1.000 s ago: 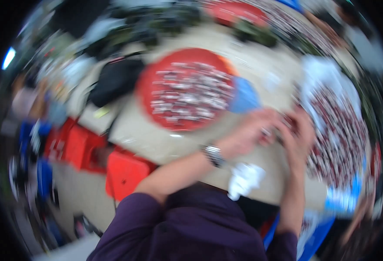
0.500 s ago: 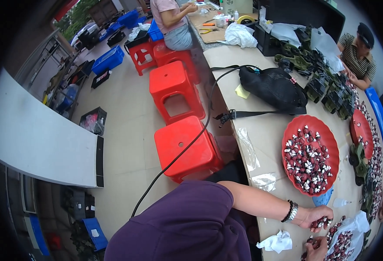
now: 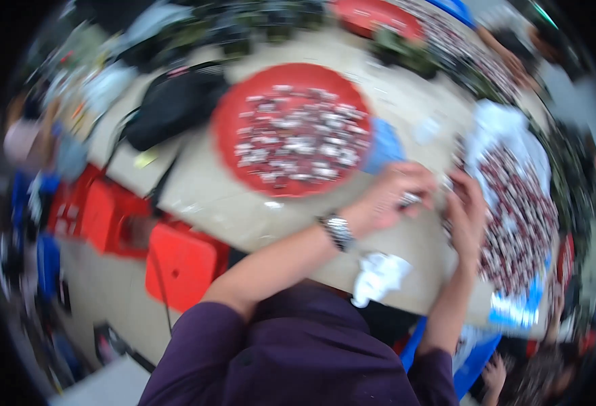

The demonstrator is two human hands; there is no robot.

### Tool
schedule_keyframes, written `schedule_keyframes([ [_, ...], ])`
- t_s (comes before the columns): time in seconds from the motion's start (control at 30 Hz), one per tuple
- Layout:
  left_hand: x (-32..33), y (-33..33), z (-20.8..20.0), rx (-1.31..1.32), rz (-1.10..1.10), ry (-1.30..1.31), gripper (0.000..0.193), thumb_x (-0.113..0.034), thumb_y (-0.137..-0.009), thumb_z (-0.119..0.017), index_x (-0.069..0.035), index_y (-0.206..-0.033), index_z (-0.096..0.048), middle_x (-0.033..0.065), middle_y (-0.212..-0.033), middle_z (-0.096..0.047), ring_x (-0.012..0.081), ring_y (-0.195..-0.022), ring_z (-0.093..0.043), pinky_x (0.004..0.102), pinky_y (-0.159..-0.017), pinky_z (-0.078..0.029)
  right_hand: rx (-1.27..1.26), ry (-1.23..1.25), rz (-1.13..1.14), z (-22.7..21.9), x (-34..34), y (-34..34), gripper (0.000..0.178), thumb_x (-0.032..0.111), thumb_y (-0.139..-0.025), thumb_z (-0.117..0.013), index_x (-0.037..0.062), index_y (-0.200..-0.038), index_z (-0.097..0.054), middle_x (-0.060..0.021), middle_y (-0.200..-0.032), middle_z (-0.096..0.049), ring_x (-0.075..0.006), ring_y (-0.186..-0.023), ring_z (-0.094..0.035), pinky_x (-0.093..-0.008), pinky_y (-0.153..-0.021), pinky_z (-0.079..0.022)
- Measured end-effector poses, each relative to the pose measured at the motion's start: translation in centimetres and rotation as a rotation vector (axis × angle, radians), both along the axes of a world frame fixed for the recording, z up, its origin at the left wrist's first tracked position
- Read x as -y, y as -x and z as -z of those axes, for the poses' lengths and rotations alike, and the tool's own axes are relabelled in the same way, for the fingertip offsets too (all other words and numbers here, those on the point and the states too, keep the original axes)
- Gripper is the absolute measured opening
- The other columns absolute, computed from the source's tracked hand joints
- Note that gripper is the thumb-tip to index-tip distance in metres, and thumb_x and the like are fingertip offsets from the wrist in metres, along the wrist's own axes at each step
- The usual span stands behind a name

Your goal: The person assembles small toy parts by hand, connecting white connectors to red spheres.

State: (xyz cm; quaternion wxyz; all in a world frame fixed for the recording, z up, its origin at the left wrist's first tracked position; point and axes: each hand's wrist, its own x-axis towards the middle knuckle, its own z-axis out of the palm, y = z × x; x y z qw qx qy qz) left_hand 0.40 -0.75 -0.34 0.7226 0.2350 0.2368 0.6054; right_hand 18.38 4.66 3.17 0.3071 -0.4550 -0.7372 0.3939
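Note:
Over the table, my left hand [image 3: 401,193], with a metal watch on its wrist, curls its fingers around small dark-red and white pieces, blurred by motion. Close beside it on the right, my right hand [image 3: 468,213] is bent with its fingertips together; a whitish bit shows there, too smeared to make out. Right of that hand, a heap of similar small pieces [image 3: 514,223] lies in and around a white plastic bag [image 3: 491,125]. A red scalloped tray [image 3: 225,135] left of my hands holds many more. Between tray and hand lies a blue item [image 3: 384,145].
A crumpled white tissue [image 3: 379,276] lies near the table's front edge. A black bag [image 3: 176,105] rests left of the tray. Red stools [image 3: 179,264] stand at lower left. Green vehicle-like models [image 3: 406,51] line the far side, with other people [image 3: 511,61] beyond.
My view has swung to the right, bringing the tray, heap and both forearms nearer the middle. My hands remain close together, and the picture is blurred.

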Motion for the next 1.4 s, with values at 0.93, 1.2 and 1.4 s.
schedule_keyframes([
  [0.93,0.2,-1.8,-1.1,-0.167,0.122,0.056,0.031,-0.032,-0.092,-0.064,-0.003,-0.102,-0.062,0.0049,-0.083,-0.058,0.0096,-0.054,-0.053,0.0205,-0.039,-0.036,-0.195,-0.243,-0.227,-1.2,0.6,-0.1,0.031,-0.003,-0.078,-0.060,0.0045,-0.107,-0.069,-0.0068,-0.084,-0.055,-0.0173,-0.077,-0.059,-0.0290,-0.070,-0.049],
  [1.2,0.3,-2.0,-0.4,-0.087,0.175,0.034,0.025,-0.024,-0.096,-0.057,0.000,-0.102,-0.058,0.0086,-0.086,-0.060,0.0128,-0.055,-0.055,0.0211,-0.037,-0.038,-0.349,0.050,-0.177,-1.2,0.6,-0.3,0.021,-0.002,-0.087,-0.051,-0.0021,-0.104,-0.063,-0.0054,-0.090,-0.055,-0.0111,-0.074,-0.060,-0.0262,-0.069,-0.050],
  [1.4,0.3,-2.2,-0.6,-0.136,0.169,0.026,0.029,-0.030,-0.095,-0.059,-0.002,-0.104,-0.059,0.0054,-0.086,-0.058,0.0098,-0.055,-0.053,0.0205,-0.039,-0.037,-0.357,0.046,-0.192,-1.0,0.6,-0.4,0.015,0.001,-0.088,-0.051,-0.0029,-0.098,-0.062,-0.0054,-0.090,-0.054,-0.0112,-0.074,-0.061,-0.0264,-0.069,-0.050],
])
